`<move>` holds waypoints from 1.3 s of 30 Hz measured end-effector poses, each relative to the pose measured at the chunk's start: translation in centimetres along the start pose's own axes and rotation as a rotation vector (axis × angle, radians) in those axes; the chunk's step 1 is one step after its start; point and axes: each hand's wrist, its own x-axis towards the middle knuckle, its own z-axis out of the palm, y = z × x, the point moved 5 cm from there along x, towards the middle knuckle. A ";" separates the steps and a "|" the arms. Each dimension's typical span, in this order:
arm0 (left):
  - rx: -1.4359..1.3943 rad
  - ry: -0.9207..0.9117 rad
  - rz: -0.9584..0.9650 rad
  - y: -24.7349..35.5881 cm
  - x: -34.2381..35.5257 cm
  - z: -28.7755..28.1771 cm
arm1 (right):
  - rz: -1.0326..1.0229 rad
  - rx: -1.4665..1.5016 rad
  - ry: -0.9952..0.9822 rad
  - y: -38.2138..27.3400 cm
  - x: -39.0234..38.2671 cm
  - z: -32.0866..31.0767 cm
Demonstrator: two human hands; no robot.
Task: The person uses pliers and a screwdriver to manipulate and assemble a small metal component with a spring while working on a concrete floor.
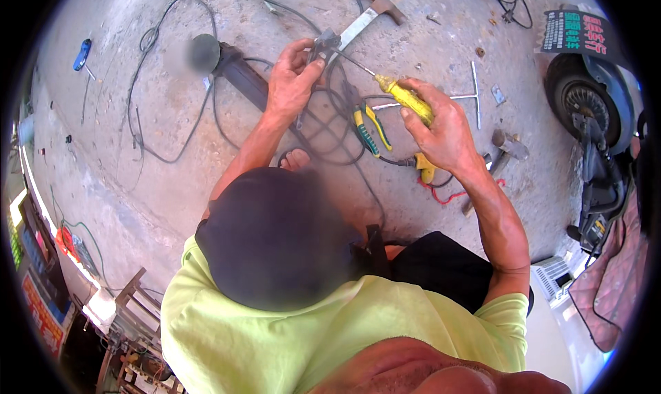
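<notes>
Head view: closest of all, bare skin runs off the lower edge, the lime shirt just beyond it. A dark rounded shape bulges up, too blurred for detail. Left hand pinches a small dark part, hard to make out, overlapping the hammer. Right hand wraps a yellow-handled screwdriver, shaft toward that part; tip contact, can't tell!

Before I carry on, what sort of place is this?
Probably a repair workshop: pliers and a T-shaped tool lie on the rough floor, and a scooter-like vehicle stands at right.
</notes>
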 end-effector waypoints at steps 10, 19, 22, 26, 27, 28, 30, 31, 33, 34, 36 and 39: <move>0.022 -0.035 -0.008 0.3 -0.3 0.6 | 0.001 -0.027 0.029 -0.3 -0.4 -0.2; -0.031 -0.030 -0.029 -0.1 -0.4 0.4 | -0.082 -0.099 0.055 -0.8 -0.3 0.1; -0.025 -0.029 -0.026 -0.1 -0.4 0.4 | -0.095 -0.148 0.056 -1.0 -0.4 0.2; 0.066 -0.045 0.042 -0.2 -0.3 0.3 | -0.064 -0.191 0.037 -1.3 -0.5 0.0; 0.075 -0.034 0.062 -0.1 -0.3 0.3 | -0.066 -0.216 0.033 -1.2 -0.5 0.0; 0.084 -0.023 0.081 0.0 -0.4 0.5 | -0.067 -0.241 0.029 -1.2 -0.5 -0.1; 0.131 0.000 0.128 0.0 -0.5 0.3 | -0.029 -0.366 -0.060 -1.4 -0.3 -0.1; 0.166 0.008 0.156 -0.5 -0.4 0.1 | -0.010 -0.428 -0.104 -1.4 -0.2 0.0; 0.222 0.011 0.204 -0.5 -0.4 0.2 | -0.116 -0.132 0.028 0.1 -0.3 0.7; 0.247 0.011 0.220 -0.1 -0.5 0.3 | -0.011 0.096 -0.009 1.4 -0.3 0.7; 0.332 0.021 0.261 0.9 -0.8 0.2 | 0.365 0.630 -0.147 3.3 -0.4 1.0; 0.451 0.036 0.327 2.1 -1.1 0.1 | 0.779 1.204 -0.323 3.4 -1.3 1.9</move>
